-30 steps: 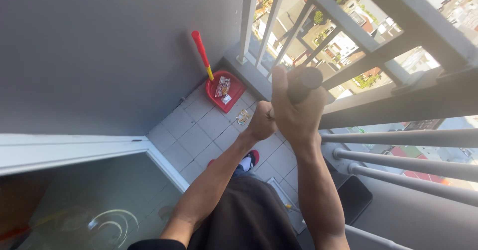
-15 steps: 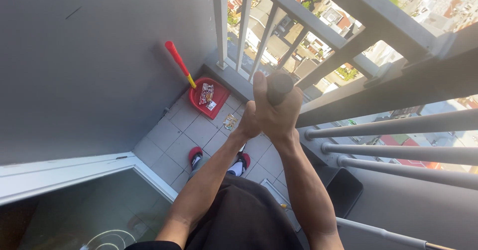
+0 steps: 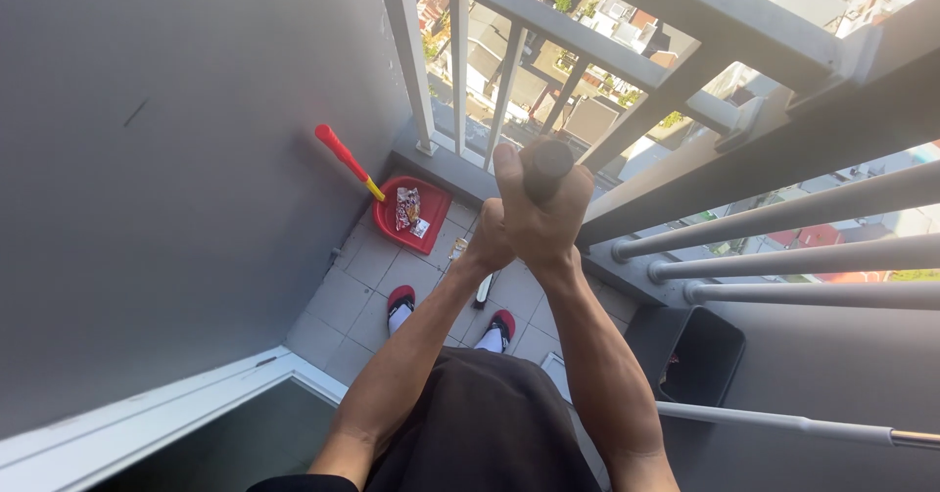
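Near the centre of the frame, the right hand [image 3: 543,220] is wrapped tight around the dark rounded top end of a long handle [image 3: 548,167], thumb stretched up along its left side and fingers curled fully closed about the grip. Just below and to the left, the left hand [image 3: 490,242] clasps the same handle lower down, its fingers also closed around the shaft, though most of them are hidden behind the right hand. The handle runs downward from the hands toward the pale grey tiled floor [image 3: 357,296], where a short dark length of it shows between the person's two feet in red-and-black sandals [image 3: 401,301]. Left of centre on the tiles lies a red plastic dustpan [image 3: 431,208] with scraps of wrapper in it, its red-and-yellow handle leaning against the grey wall [image 3: 176,159]. A small wrapper [image 3: 458,248] lies on the tiles just beside the dustpan. A grey metal balcony railing [image 3: 676,91] crosses the upper right of the frame.
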